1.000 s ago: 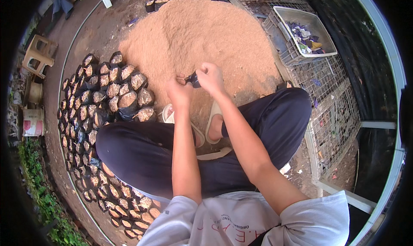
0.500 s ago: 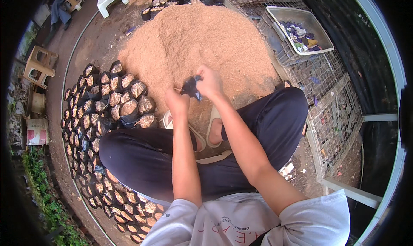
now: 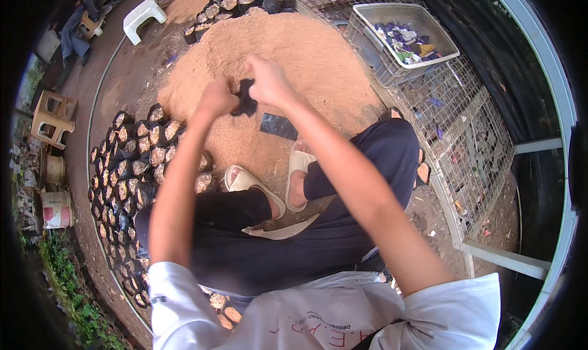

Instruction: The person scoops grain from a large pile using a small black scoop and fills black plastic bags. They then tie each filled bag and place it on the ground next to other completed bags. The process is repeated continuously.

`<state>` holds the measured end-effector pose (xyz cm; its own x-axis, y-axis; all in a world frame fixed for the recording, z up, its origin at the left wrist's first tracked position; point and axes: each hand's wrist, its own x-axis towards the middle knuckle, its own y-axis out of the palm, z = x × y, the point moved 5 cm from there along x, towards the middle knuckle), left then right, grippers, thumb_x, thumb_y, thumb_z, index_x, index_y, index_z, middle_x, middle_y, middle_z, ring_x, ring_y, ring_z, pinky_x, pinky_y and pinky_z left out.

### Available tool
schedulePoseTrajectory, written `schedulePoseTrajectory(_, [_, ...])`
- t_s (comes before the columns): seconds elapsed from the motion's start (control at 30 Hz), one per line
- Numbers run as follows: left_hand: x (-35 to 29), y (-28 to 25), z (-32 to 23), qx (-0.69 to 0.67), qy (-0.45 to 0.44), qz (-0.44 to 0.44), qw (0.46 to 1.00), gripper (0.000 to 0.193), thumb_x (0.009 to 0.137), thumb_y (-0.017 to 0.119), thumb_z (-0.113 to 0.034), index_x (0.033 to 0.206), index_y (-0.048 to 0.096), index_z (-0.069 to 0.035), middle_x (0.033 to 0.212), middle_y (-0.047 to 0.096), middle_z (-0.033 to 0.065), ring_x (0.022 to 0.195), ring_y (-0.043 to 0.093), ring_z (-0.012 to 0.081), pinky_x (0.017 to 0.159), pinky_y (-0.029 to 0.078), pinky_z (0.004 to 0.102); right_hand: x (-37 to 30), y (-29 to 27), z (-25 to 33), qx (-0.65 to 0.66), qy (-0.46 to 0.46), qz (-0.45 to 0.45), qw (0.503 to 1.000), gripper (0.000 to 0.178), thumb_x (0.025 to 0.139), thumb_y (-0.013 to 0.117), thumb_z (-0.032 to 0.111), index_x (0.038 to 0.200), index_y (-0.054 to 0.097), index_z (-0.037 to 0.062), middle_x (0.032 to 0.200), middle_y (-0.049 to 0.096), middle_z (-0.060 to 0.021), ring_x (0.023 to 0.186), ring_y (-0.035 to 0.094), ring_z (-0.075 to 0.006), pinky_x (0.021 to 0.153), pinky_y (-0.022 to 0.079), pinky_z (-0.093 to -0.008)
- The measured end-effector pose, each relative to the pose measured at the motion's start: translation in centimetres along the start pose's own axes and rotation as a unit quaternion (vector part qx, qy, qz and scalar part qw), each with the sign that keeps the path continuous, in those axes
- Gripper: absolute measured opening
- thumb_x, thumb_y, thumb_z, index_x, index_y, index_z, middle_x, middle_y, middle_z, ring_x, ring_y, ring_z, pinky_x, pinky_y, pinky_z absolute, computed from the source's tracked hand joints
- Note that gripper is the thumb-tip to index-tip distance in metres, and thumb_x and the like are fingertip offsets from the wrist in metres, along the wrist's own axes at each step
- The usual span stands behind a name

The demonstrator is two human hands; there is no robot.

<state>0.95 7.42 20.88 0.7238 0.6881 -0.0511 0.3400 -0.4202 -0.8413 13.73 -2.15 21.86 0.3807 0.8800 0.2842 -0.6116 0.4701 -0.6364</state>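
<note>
A small black plastic bag (image 3: 246,99) is stretched between my two hands, above the near slope of a big heap of sawdust (image 3: 294,56). My left hand (image 3: 217,96) grips its left side with curled fingers. On the other side my right hand (image 3: 269,83) pinches it, with the knuckles raised and slightly blurred. Just below the right wrist a flat, dark plastic bag (image 3: 278,126) shows against the sawdust, close to my sandals; whether it lies there or is falling, I cannot tell.
Rows of filled black bags (image 3: 131,160) crowd the left side, and more filled bags (image 3: 229,3) stand behind the heap. At right, a grey crate (image 3: 404,41) of scraps rests on wire mesh (image 3: 465,129). Plastic stools (image 3: 144,18) stand at left; a person's leg (image 3: 73,34) shows far left.
Both hands have moved up and left, farther over the heap, with the black bag between them. A separate flat dark bag now shows below my right wrist.
</note>
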Motion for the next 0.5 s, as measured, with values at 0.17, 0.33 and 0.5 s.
schedulePoseTrajectory(0.17, [0.4,-4.3,-0.1,0.124,0.072,0.037,0.989,0.017,0.073,0.07,0.0,0.089,0.066,-0.001,0.092,0.071,0.0266,0.092,0.07,0.0437,0.079,0.054,0.0471,5.0,-0.7,1.9,-0.216,-0.149,0.183,0.947,0.041,0.073,0.066,-0.004,0.113,0.058,0.0019,0.101,0.071,-0.0255,0.098,0.07,-0.0423,0.078,0.053,-0.0484])
schedulePoseTrajectory(0.33, [0.6,-5.8,1.2,0.101,0.038,0.065,0.992,0.018,0.076,0.069,0.004,0.091,0.059,0.001,0.089,0.069,0.0247,0.089,0.07,0.04,0.079,0.053,0.0457,7.0,-1.7,1.4,-0.159,-0.102,0.24,0.952,0.039,0.072,0.07,0.0,0.108,0.055,0.0014,0.088,0.067,-0.0199,0.083,0.069,-0.0374,0.068,0.051,-0.0468])
schedulePoseTrajectory(0.5, [1.9,1.0,6.7,-0.043,0.086,0.069,0.993,0.019,0.076,0.068,0.006,0.089,0.056,0.0,0.087,0.068,0.0217,0.083,0.068,0.0362,0.076,0.052,0.0422,9.6,2.3,-3.8,-0.097,0.059,0.468,0.876,0.067,0.076,0.088,0.033,0.128,0.056,0.0068,0.1,0.07,-0.0186,0.095,0.07,-0.0323,0.076,0.056,-0.0472])
